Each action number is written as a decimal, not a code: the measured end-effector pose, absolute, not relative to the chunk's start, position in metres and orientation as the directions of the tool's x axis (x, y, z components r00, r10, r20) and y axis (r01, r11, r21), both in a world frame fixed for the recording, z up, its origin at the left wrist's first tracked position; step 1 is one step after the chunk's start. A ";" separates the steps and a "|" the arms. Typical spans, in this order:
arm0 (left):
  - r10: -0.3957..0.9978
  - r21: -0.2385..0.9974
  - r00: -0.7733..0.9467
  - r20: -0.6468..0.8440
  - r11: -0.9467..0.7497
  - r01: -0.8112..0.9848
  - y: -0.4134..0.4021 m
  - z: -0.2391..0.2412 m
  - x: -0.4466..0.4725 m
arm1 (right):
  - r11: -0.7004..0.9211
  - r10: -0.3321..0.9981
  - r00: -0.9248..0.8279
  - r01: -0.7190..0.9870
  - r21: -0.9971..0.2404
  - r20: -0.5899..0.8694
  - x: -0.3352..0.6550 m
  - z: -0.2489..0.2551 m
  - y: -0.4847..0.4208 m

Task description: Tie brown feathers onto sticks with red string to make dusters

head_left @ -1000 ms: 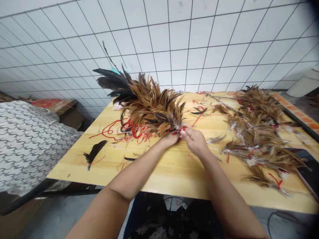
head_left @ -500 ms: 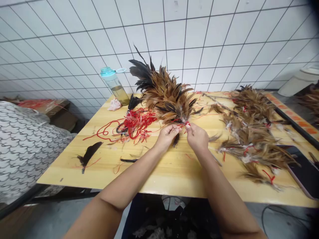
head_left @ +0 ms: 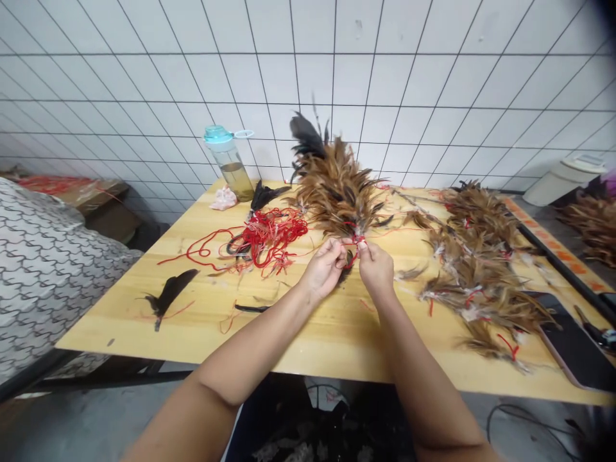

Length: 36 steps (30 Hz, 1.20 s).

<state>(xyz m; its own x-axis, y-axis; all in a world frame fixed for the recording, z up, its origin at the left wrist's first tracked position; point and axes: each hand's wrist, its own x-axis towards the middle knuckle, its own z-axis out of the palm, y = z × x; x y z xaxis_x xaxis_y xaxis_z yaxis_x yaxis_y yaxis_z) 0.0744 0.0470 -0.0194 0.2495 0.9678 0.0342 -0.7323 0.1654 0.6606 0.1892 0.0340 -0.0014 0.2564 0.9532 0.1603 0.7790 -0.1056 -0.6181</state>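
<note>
Over the middle of the table I hold a thick bundle of brown and black feathers [head_left: 341,186], its tips pointing up and away towards the wall. My right hand [head_left: 378,269] is closed around the bundle's bound lower end. Red string [head_left: 359,239] is wrapped there, just above my thumb. My left hand [head_left: 327,268], close beside it, pinches a length of that string between thumb and fingertips. A dark feather shows below, between the two hands. Left of the bundle lies a tangled heap of red string [head_left: 274,237].
On the wooden table [head_left: 308,346], several tied feather bunches [head_left: 481,256] lie to the right, beside a phone [head_left: 575,340]. At the back left stands a bottle [head_left: 233,170] with a blue lid. A loose black feather [head_left: 171,295] lies at the left. A tiled wall [head_left: 409,83] rises behind.
The feather bundle has swung more upright, and its black tips have shifted right in view. My left hand has turned slightly, with the string pinched in it. The camera view has shifted a little.
</note>
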 end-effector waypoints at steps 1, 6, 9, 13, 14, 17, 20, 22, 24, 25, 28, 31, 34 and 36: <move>0.968 0.637 0.252 0.018 0.183 -0.749 0.048 -0.019 0.073 | -0.112 0.948 0.268 0.784 -0.611 0.170 0.187 -0.001 0.033; 0.959 0.542 0.242 -0.146 0.282 -0.792 0.053 -0.013 0.066 | -0.083 0.946 0.248 0.807 -0.584 0.209 0.172 -0.003 0.031; 0.927 0.493 0.314 -0.207 0.376 -0.785 0.054 -0.010 0.063 | -0.065 0.944 0.244 0.798 -0.599 0.222 0.165 -0.005 0.033; 0.899 0.475 0.387 -0.205 0.437 -0.764 0.057 -0.010 0.061 | -0.063 0.944 0.247 0.787 -0.614 0.219 0.160 -0.004 0.034; 0.904 0.494 0.378 -0.199 0.426 -0.758 0.058 -0.010 0.061 | -0.064 0.945 0.245 0.788 -0.612 0.218 0.159 -0.003 0.034; 0.932 0.576 0.322 -0.167 0.357 -0.735 0.063 -0.012 0.059 | -0.084 0.942 0.255 0.808 -0.583 0.217 0.156 -0.001 0.032; 0.946 0.623 0.291 -0.142 0.314 -0.717 0.067 -0.014 0.057 | -0.091 0.938 0.256 0.831 -0.549 0.232 0.155 0.001 0.030; 0.949 0.633 0.281 -0.140 0.304 -0.712 0.066 -0.014 0.056 | -0.082 0.935 0.248 0.845 -0.528 0.252 0.155 0.001 0.029; 0.944 0.637 0.307 -0.120 0.311 -0.706 0.063 -0.014 0.057 | -0.086 0.929 0.253 0.857 -0.509 0.270 0.157 0.001 0.027; 0.938 0.640 0.331 -0.101 0.316 -0.700 0.061 -0.013 0.058 | -0.092 0.924 0.261 0.861 -0.500 0.280 0.158 0.000 0.026; 0.914 0.670 0.402 -0.054 0.332 -0.664 0.053 -0.012 0.062 | -0.117 0.904 0.288 0.877 -0.466 0.315 0.162 -0.004 0.023; 0.899 0.707 0.436 -0.048 0.339 -0.620 0.049 -0.013 0.065 | -0.133 0.886 0.293 0.903 -0.408 0.359 0.162 -0.010 0.020; 0.904 0.768 0.422 -0.074 0.321 -0.554 0.050 -0.016 0.066 | -0.125 0.879 0.267 0.929 -0.350 0.394 0.159 -0.015 0.019; 0.923 0.827 0.369 -0.107 0.288 -0.482 0.053 -0.017 0.064 | -0.106 0.888 0.233 0.943 -0.317 0.396 0.158 -0.017 0.018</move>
<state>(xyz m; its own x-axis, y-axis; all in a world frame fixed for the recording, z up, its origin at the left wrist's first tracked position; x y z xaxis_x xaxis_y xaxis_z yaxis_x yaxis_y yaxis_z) 0.0639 0.0530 -0.0173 0.3691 0.9233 -0.1067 -0.4822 0.2883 0.8272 0.1577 0.0183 -0.0173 0.2329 0.8884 0.3956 0.9425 -0.1060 -0.3168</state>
